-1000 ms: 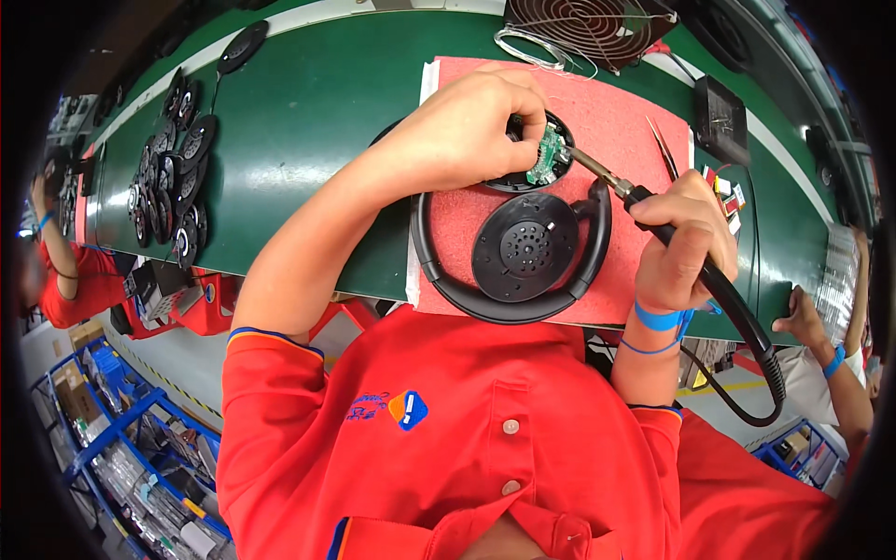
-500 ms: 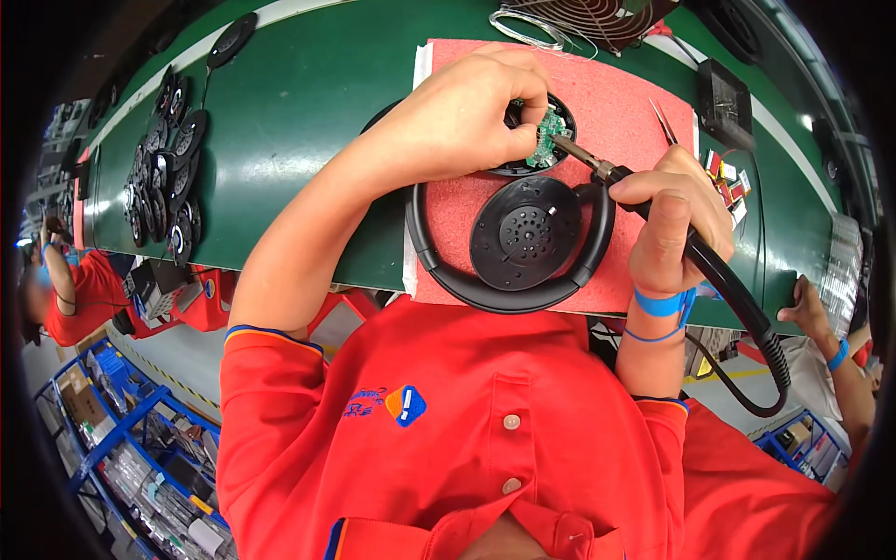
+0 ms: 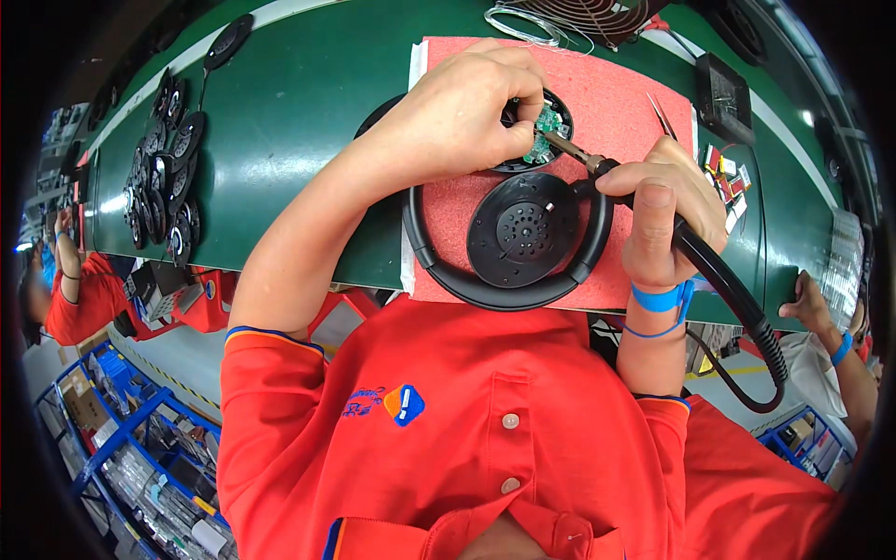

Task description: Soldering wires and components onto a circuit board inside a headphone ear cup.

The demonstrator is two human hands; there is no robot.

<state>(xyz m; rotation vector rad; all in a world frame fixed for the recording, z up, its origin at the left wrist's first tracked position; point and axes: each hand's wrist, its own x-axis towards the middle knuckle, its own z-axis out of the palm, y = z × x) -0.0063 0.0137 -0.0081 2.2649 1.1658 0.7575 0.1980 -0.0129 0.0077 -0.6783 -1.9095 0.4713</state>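
Observation:
My right hand (image 3: 667, 205) grips a black-handled soldering iron (image 3: 719, 271). Its metal tip meets, or comes very close to, the green circuit board (image 3: 549, 131) in the open ear cup of a black headphone. Over that cup my left hand (image 3: 485, 107) is closed in a pinch; what lies between its fingertips is too small or hidden to make out. Nearer to me, the curved headband (image 3: 509, 297) rests on a pink foam mat (image 3: 644, 103). A round black speaker plate (image 3: 523, 231) with small holes lies inside the band's curve.
Tweezers (image 3: 661, 117) lie on the mat's right side, near a black tray (image 3: 725, 98) and small red-and-yellow parts (image 3: 726, 177). Several black round covers (image 3: 163, 173) are heaped at the left. A fan grille (image 3: 597, 17) and white wire (image 3: 527, 23) are at the back. Co-workers' arms (image 3: 826, 322) show at both sides.
The soldering iron and my right hand have shifted slightly left, the tip now lower on the board's left part. My left hand keeps its pinch over the cup.

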